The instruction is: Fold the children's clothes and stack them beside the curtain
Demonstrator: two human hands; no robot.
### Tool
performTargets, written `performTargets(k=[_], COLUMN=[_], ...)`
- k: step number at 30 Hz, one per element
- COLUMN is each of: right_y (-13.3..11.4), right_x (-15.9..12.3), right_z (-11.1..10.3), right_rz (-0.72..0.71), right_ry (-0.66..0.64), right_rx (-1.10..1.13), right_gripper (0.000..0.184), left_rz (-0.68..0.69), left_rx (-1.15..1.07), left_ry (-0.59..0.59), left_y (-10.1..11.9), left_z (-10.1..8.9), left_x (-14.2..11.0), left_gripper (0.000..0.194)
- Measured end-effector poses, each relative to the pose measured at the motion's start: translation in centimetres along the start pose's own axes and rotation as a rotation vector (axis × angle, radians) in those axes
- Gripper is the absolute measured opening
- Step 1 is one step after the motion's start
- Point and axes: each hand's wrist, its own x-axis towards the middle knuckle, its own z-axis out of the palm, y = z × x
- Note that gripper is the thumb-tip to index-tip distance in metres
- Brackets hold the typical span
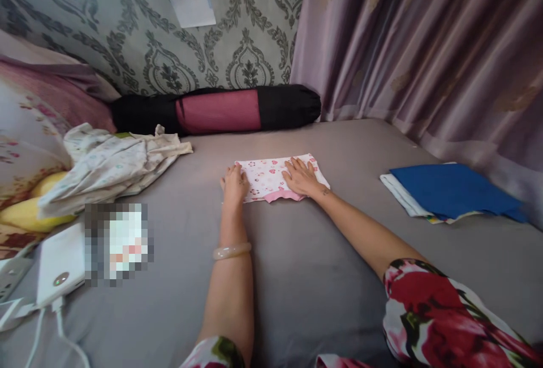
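Note:
A small white garment with a pink print and pink trim (pixel 267 176) lies folded flat on the grey bed sheet (pixel 297 277). My left hand (pixel 235 182) rests on its left edge, fingers together and pressed down. My right hand (pixel 300 177) lies flat on its right part with the fingers stretched out. A pale bangle sits on my left wrist. Neither hand grips anything.
A heap of light printed clothes (pixel 106 164) lies at the left beside floral pillows. A black and maroon roll bag (pixel 216 109) lies against the wall. Folded blue and white cloths (pixel 449 190) lie at the right near the curtain. A white charger box with cables (pixel 59 266) sits front left.

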Motion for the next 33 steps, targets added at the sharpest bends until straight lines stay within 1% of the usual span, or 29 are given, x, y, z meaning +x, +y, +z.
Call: performTargets(k=[5, 8, 11, 15, 19, 25, 30, 33], right_y=[0.0, -0.4, -1.7, -4.1, -5.8, -6.0, -6.0, -6.4], right_x=[0.1, 0.2, 0.3, 0.8, 1.3, 1.7, 1.7, 1.8], right_z=[-0.3, -0.4, -0.6, -0.6, -0.1, 1.0, 0.8, 0.5], right_rz=[0.000, 0.010, 0.014, -0.038, -0.055, -0.043, -0.040, -0.036], right_ry=[-0.025, -0.044, -0.044, -0.031, -0.031, -0.020, -0.039, -0.046], right_rx=[0.001, 0.001, 0.027, 0.085, 0.111, 0.093, 0.092, 0.101], right_gripper=[0.060, 0.060, 0.060, 0.060, 0.061, 0.062, 0.062, 0.062], left_rz=[0.000, -0.004, -0.007, 0.003, -0.009, -0.049, -0.060, -0.066], left_rx=[-0.005, -0.017, -0.025, -0.031, -0.026, -0.039, -0.035, -0.038], left_ry=[-0.006, 0.004, 0.017, 0.006, 0.011, 0.009, 0.016, 0.020], left_y=[-0.2, -0.2, -0.2, -0.4, -0.6, -0.6, -0.7, -1.0], left_z=[0.0, 0.0, 0.0, -0.3, -0.6, -0.6, -0.7, -0.7], left_x=[0.1, 0.1, 0.0, 0.0, 0.1, 0.2, 0.4, 0.5], left_gripper=[0.043, 0.044, 0.044, 0.043, 0.042, 0.042, 0.042, 0.041])
